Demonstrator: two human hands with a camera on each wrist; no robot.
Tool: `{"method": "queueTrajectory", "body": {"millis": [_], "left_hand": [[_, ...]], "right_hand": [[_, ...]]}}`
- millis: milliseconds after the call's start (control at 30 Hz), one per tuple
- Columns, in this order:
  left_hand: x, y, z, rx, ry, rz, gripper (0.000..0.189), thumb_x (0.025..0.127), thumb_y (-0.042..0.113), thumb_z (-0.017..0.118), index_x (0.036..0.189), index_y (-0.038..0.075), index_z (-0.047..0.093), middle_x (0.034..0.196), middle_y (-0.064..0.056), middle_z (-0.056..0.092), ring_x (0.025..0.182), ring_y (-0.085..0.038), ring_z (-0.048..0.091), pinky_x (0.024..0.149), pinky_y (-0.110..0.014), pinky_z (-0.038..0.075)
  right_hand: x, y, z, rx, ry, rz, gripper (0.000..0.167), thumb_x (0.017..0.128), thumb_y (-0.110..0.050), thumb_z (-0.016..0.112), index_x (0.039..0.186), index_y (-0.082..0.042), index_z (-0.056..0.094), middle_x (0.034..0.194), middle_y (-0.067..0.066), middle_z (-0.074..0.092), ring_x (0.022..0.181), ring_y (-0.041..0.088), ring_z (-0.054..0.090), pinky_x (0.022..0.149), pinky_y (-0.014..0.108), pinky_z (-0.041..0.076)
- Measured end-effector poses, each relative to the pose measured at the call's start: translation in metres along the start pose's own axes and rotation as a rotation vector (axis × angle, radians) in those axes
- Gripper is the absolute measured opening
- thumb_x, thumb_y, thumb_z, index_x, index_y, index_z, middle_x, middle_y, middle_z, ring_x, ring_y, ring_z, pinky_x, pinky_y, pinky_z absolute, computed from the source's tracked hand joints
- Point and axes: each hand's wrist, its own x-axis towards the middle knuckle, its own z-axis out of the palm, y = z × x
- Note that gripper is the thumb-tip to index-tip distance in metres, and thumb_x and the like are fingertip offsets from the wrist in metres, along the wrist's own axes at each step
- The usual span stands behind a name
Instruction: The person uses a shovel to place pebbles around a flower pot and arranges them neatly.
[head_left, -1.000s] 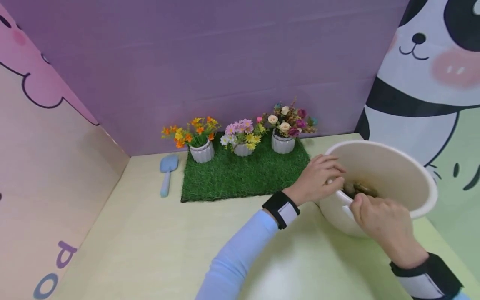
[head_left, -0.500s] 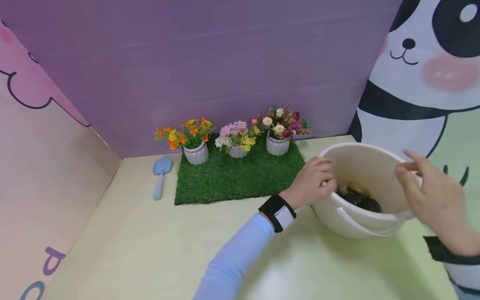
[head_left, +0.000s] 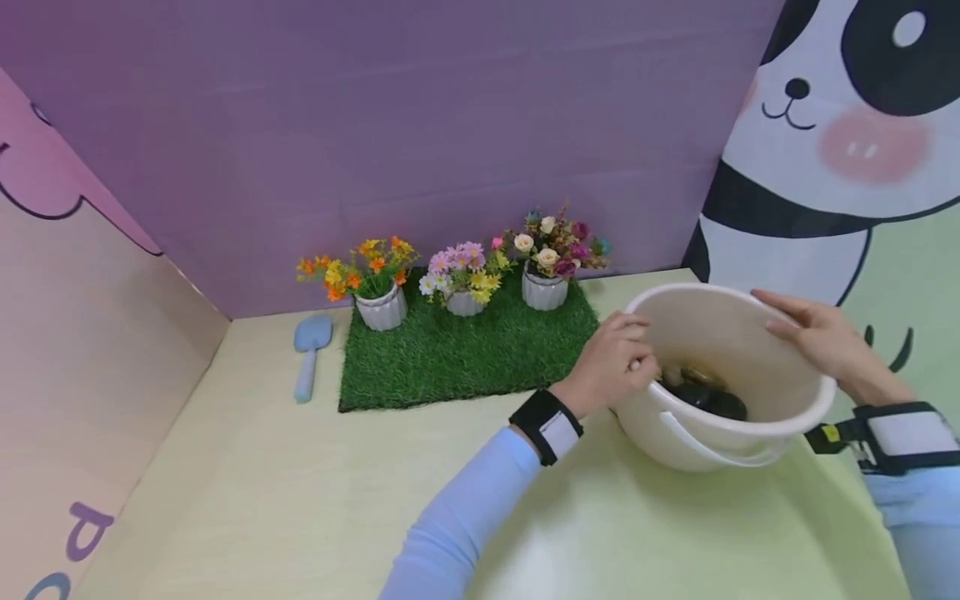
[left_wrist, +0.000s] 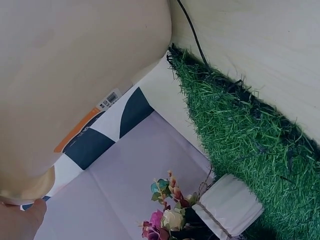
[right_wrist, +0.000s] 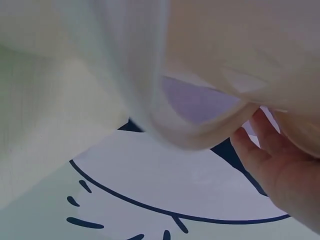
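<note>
A cream plastic bucket (head_left: 660,437) stands on the right part of the table. Its white handle (head_left: 712,454) hangs down along the front side. Inside, dark smooth stones (head_left: 708,398) lie at the bottom with water-like brownish tint around them. My left hand (head_left: 611,362) grips the left rim, fingers curled over the edge. On the far right side of the rim my right hand (head_left: 821,337) holds the edge, its thumb on the inner side. In the right wrist view, fingers (right_wrist: 250,145) of that hand meet the rim.
A green grass mat (head_left: 457,358) lies left of the bucket, bearing three white flower pots (head_left: 543,292) with artificial flowers. Farther left lies a blue toy shovel (head_left: 309,354). A purple wall (head_left: 435,133) rises behind, and a panda-printed wall (head_left: 780,242) borders the right.
My right hand has left the front of the bucket and moved to its far right rim. The handle has dropped against the front. My left hand stays on the left rim.
</note>
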Motion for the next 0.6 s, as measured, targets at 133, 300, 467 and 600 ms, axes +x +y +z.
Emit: {"method": "queueTrajectory", "body": {"millis": [133,300,467,600], "left_hand": [[-0.001,-0.001,-0.001,-0.006,0.024,-0.005,0.029,0.083,0.014,0.047,0.060,0.014,0.065,0.094,0.000,0.069,0.121,-0.015,0.046,0.112,-0.020,0.021],[-0.006,0.000,-0.001,-0.009,0.039,-0.005,0.031,0.083,0.014,0.049,0.054,0.014,0.060,0.086,0.000,0.068,0.119,-0.016,0.048,0.110,-0.017,0.023],[-0.014,0.005,-0.002,0.009,0.038,0.013,0.033,0.085,0.015,0.048,0.053,0.017,0.056,0.080,0.004,0.065,0.119,-0.015,0.048,0.111,-0.019,0.022],[-0.021,0.010,-0.006,0.041,0.042,0.028,0.033,0.086,0.015,0.048,0.054,0.018,0.056,0.079,0.005,0.063,0.117,-0.015,0.048,0.112,-0.022,0.022]], "right_hand": [[0.000,-0.002,0.002,-0.012,0.005,-0.013,0.057,0.095,-0.040,0.041,0.142,-0.010,0.031,0.139,0.030,0.033,0.077,-0.020,0.042,0.060,0.020,0.048],[-0.002,-0.004,0.005,-0.008,-0.010,-0.002,0.057,0.095,-0.041,0.041,0.143,-0.013,0.029,0.139,0.031,0.033,0.076,-0.016,0.045,0.059,0.022,0.048],[-0.008,-0.005,0.008,-0.005,-0.020,0.004,0.055,0.096,-0.040,0.041,0.143,-0.016,0.029,0.138,0.032,0.034,0.075,-0.014,0.046,0.058,0.023,0.047],[-0.014,-0.007,0.011,0.002,-0.005,-0.021,0.051,0.097,-0.036,0.041,0.143,-0.017,0.030,0.136,0.033,0.034,0.074,-0.012,0.048,0.056,0.024,0.047]]}}
